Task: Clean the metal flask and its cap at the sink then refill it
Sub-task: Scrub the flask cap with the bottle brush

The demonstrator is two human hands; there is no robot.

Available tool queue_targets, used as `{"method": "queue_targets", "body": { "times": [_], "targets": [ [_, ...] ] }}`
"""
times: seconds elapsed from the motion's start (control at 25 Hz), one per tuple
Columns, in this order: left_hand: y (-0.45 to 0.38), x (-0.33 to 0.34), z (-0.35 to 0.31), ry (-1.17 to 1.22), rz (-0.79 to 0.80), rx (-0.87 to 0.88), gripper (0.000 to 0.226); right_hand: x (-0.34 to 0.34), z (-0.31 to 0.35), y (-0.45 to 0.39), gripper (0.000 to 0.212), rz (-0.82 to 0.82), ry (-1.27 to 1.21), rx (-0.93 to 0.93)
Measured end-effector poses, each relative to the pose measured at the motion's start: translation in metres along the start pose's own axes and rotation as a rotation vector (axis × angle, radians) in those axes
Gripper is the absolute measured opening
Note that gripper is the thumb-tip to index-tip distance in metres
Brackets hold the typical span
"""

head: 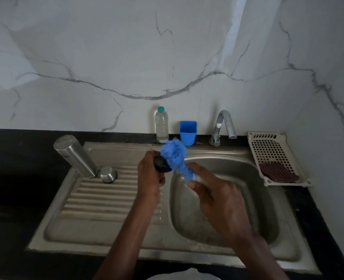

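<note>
A stainless-steel sink unit (110, 225) with a ribbed drainboard sits in a black counter (9, 178), and on the drainboard the tall cylindrical metal flask (75, 156) stands inverted, mouth down, with a small round steel cup-shaped cap (108, 174) just beside it. Over the basin edge the right hand (217, 197) grips the handle of a fluffy blue bottle brush (176, 158), while the left hand (149, 174) curls round a small dark round cap (161, 163) that the bristles touch. Behind stand a chrome tap (223, 126), a clear plastic bottle (162, 126) and a blue plastic cup (187, 132).
</note>
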State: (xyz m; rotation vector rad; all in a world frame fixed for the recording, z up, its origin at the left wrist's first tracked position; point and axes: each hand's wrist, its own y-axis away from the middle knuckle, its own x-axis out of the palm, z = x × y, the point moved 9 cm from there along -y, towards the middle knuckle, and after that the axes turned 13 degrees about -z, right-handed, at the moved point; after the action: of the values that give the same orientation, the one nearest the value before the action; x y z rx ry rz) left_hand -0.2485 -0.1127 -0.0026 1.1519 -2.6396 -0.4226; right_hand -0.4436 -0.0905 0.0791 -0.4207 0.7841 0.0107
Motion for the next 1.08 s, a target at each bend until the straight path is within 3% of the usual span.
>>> {"method": "queue_targets", "body": {
  "times": [0.12,0.24,0.36,0.48,0.56,0.68,0.84,0.96,1.08],
  "targets": [
    [-0.006,0.006,-0.008,-0.03,0.021,0.024,0.04,-0.004,-0.007,-0.002,0.048,-0.033,-0.025,0.045],
    [-0.011,0.013,0.004,0.069,0.128,-0.143,0.056,-0.007,-0.007,-0.003,0.049,-0.109,-0.054,0.075],
    [-0.008,0.017,0.019,0.261,0.237,-0.317,0.067,0.004,-0.004,0.004,0.052,-0.04,-0.034,0.033],
    [0.001,0.017,0.03,0.267,0.25,-0.33,0.068,0.012,-0.001,0.002,0.052,0.022,-0.016,0.039],
    [-0.007,0.014,0.029,0.248,0.201,-0.301,0.062,0.014,-0.004,-0.005,0.05,0.029,-0.005,0.072],
    [-0.028,0.008,0.021,0.146,0.147,-0.234,0.054,0.023,0.014,0.002,0.052,0.09,-0.005,-0.055],
    [-0.03,-0.012,0.017,0.252,0.013,-0.156,0.083,0.021,0.0,-0.002,0.051,0.111,-0.003,-0.015],
    [-0.035,-0.023,0.026,0.29,-0.054,-0.212,0.086,0.016,0.004,-0.01,0.045,0.17,0.023,-0.114],
    [-0.035,-0.011,0.018,0.294,-0.031,-0.205,0.08,0.023,-0.005,-0.01,0.042,0.154,-0.113,0.047]
  ]
}}
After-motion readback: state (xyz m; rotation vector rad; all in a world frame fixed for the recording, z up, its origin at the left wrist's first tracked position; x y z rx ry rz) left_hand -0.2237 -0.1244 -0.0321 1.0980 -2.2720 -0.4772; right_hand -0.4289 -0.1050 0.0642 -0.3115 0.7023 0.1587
